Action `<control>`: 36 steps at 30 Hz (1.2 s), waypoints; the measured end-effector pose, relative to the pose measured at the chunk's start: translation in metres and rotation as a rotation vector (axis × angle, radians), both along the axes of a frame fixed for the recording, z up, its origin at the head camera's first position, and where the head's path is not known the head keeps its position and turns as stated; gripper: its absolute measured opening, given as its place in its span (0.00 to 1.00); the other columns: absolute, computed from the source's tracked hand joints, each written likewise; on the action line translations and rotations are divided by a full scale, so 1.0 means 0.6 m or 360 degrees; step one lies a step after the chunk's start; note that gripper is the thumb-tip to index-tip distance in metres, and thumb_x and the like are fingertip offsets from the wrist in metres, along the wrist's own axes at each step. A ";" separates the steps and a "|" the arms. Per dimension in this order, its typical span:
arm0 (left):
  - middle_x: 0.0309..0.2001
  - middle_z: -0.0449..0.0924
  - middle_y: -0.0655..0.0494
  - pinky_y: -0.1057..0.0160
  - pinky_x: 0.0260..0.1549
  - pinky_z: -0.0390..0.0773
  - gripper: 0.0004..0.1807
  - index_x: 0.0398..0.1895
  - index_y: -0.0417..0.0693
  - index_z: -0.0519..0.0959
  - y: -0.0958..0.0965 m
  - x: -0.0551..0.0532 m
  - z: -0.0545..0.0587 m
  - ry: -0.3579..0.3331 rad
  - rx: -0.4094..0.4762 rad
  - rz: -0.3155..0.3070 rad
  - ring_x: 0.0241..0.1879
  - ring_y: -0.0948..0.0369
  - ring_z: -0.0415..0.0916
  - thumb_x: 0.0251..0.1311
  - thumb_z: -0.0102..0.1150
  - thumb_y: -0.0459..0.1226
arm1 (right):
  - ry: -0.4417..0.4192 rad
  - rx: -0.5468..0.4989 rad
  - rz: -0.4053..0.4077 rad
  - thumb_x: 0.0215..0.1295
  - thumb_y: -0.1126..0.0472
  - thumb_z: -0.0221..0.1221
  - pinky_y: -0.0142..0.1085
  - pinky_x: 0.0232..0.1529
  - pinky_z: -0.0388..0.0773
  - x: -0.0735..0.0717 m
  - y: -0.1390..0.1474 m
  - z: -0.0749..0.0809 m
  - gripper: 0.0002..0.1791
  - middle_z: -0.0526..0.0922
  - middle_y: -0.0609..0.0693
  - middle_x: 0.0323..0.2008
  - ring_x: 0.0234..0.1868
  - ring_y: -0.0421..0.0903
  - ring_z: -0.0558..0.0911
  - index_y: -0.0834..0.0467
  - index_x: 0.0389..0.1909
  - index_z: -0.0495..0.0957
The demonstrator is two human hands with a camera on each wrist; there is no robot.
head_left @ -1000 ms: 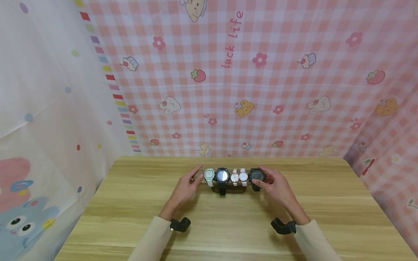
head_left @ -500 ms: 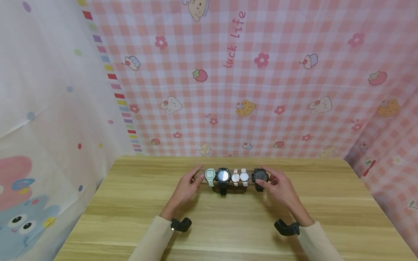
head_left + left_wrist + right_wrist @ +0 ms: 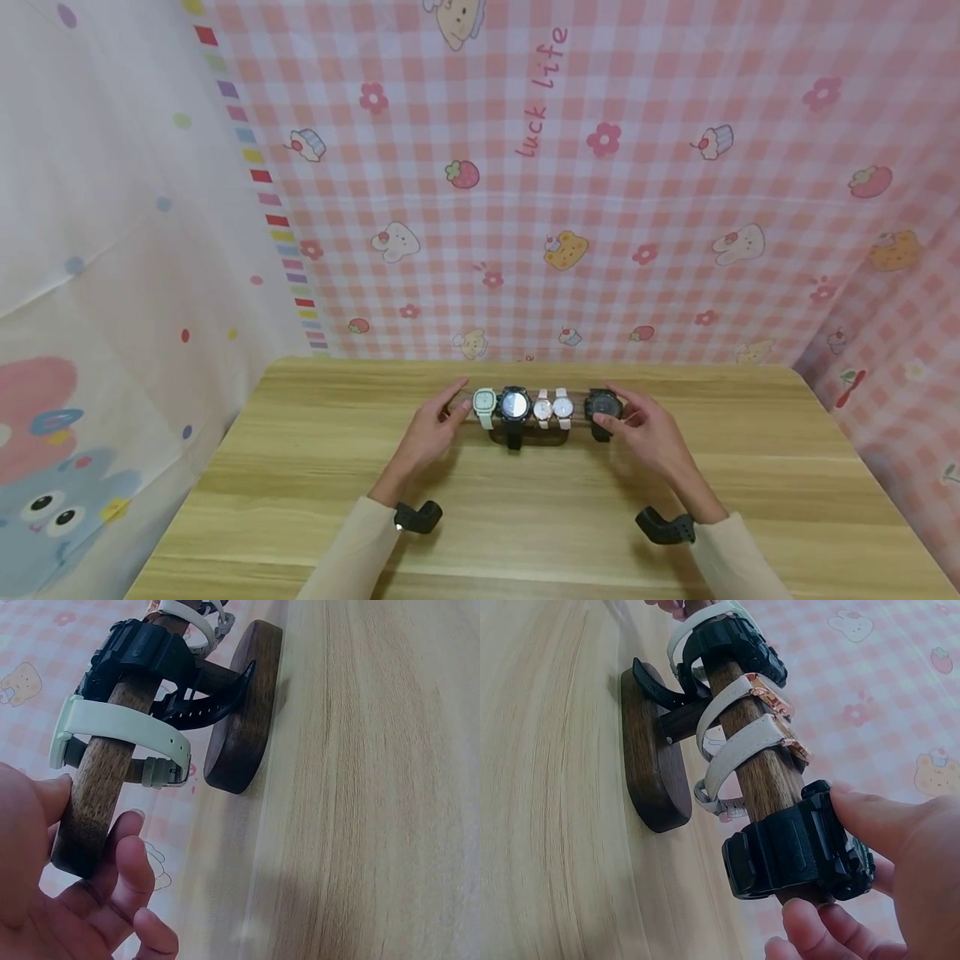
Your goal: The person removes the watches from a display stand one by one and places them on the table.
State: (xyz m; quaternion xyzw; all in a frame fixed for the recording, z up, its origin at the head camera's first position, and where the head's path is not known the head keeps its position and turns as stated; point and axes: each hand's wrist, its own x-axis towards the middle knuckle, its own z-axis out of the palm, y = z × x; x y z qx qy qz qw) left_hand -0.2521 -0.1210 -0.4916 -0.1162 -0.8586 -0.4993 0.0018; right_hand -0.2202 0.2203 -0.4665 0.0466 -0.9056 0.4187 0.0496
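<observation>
One held black watch [image 3: 791,851] has shifted right.

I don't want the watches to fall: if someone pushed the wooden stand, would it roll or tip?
The wooden stand probably won't roll, because its base looks flat on the table. It might tip if pushed down at one end, since the bar sticks out past the base on both sides. It's probably stiff, as it looks like solid wood.
</observation>
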 end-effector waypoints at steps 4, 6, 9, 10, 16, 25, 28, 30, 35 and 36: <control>0.28 0.69 0.54 0.64 0.30 0.70 0.27 0.73 0.53 0.66 0.002 -0.001 0.000 -0.0007 0.0009 0.0000 0.29 0.60 0.67 0.73 0.52 0.44 | -0.0043 -0.0036 -0.0017 0.64 0.46 0.65 0.38 0.36 0.75 0.004 0.006 0.001 0.35 0.80 0.55 0.38 0.38 0.48 0.79 0.52 0.70 0.69; 0.27 0.68 0.55 0.64 0.28 0.70 0.27 0.73 0.54 0.66 0.002 -0.002 -0.002 -0.0012 0.0013 0.0005 0.29 0.60 0.66 0.73 0.52 0.45 | -0.0058 -0.0061 -0.0031 0.64 0.47 0.65 0.37 0.35 0.75 0.005 0.009 0.001 0.35 0.80 0.55 0.38 0.36 0.47 0.79 0.52 0.70 0.69; 0.27 0.68 0.55 0.65 0.27 0.69 0.27 0.73 0.55 0.66 0.003 -0.003 -0.004 -0.0028 0.0025 0.0007 0.28 0.61 0.66 0.73 0.52 0.46 | -0.0069 -0.0102 -0.0052 0.64 0.47 0.66 0.36 0.31 0.74 0.005 0.013 0.000 0.34 0.80 0.55 0.36 0.33 0.47 0.78 0.52 0.69 0.70; 0.26 0.67 0.55 0.65 0.27 0.69 0.27 0.73 0.55 0.66 0.004 -0.004 -0.004 -0.0030 0.0027 0.0010 0.27 0.61 0.65 0.73 0.52 0.46 | -0.0071 -0.0118 -0.0059 0.64 0.47 0.66 0.35 0.31 0.74 0.005 0.014 0.000 0.33 0.80 0.56 0.36 0.33 0.47 0.78 0.52 0.68 0.71; 0.26 0.67 0.55 0.64 0.27 0.69 0.27 0.74 0.55 0.66 0.006 -0.006 -0.002 -0.0023 0.0036 0.0010 0.27 0.61 0.64 0.74 0.51 0.46 | -0.0097 -0.0220 -0.0068 0.64 0.49 0.66 0.35 0.29 0.74 0.002 0.022 -0.005 0.34 0.80 0.56 0.34 0.31 0.53 0.81 0.54 0.68 0.69; 0.27 0.67 0.55 0.65 0.27 0.68 0.26 0.73 0.55 0.67 0.005 -0.004 -0.002 -0.0007 0.0053 0.0004 0.27 0.61 0.65 0.73 0.52 0.45 | -0.0068 -0.0310 -0.0070 0.61 0.56 0.69 0.31 0.23 0.70 0.006 0.029 -0.013 0.33 0.79 0.55 0.30 0.24 0.40 0.73 0.57 0.66 0.70; 0.27 0.68 0.55 0.66 0.26 0.68 0.26 0.73 0.57 0.67 0.004 -0.003 -0.004 -0.0014 0.0058 0.0009 0.27 0.61 0.65 0.73 0.52 0.45 | -0.0079 -0.0324 -0.0087 0.61 0.57 0.69 0.31 0.23 0.71 0.009 0.031 -0.013 0.33 0.79 0.55 0.32 0.24 0.39 0.73 0.58 0.65 0.70; 0.27 0.68 0.55 0.66 0.26 0.68 0.26 0.72 0.57 0.67 0.003 -0.003 -0.005 -0.0013 0.0065 0.0009 0.27 0.61 0.65 0.73 0.52 0.45 | -0.0086 -0.0314 -0.0103 0.61 0.56 0.69 0.30 0.22 0.70 0.011 0.033 -0.013 0.33 0.79 0.55 0.33 0.24 0.39 0.72 0.58 0.65 0.70; 0.27 0.67 0.55 0.66 0.26 0.68 0.25 0.72 0.59 0.68 0.002 -0.001 -0.004 -0.0001 0.0082 0.0006 0.27 0.61 0.65 0.73 0.52 0.45 | -0.0071 -0.0276 -0.0103 0.61 0.53 0.69 0.30 0.21 0.67 0.019 0.039 -0.015 0.33 0.78 0.55 0.32 0.24 0.39 0.70 0.57 0.65 0.70; 0.27 0.67 0.55 0.66 0.26 0.68 0.25 0.72 0.59 0.68 0.002 -0.001 -0.003 -0.0002 0.0083 0.0007 0.27 0.61 0.65 0.73 0.53 0.45 | -0.0065 -0.0269 -0.0095 0.61 0.52 0.69 0.31 0.21 0.67 0.021 0.041 -0.015 0.34 0.77 0.54 0.32 0.24 0.39 0.70 0.57 0.65 0.70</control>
